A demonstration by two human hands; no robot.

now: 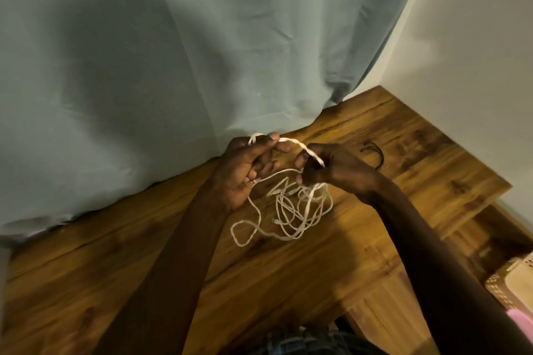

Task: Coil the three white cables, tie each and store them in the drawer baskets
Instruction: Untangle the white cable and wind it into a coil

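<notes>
White cables (291,210) tangled, left hand (248,170), right hand (326,167) pinching

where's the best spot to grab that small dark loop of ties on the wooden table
Pinch the thin dark tie loops at their near curved end, coming from above: they lie flat on the wooden table, just beyond the right hand.

A grey-green curtain (144,66) hangs behind a wooden table (288,268), its hem touching the tabletop; a pale wall (476,66) stands to the right; a small dark loop (375,153), perhaps a hair tie, lies on the wood.
</notes>
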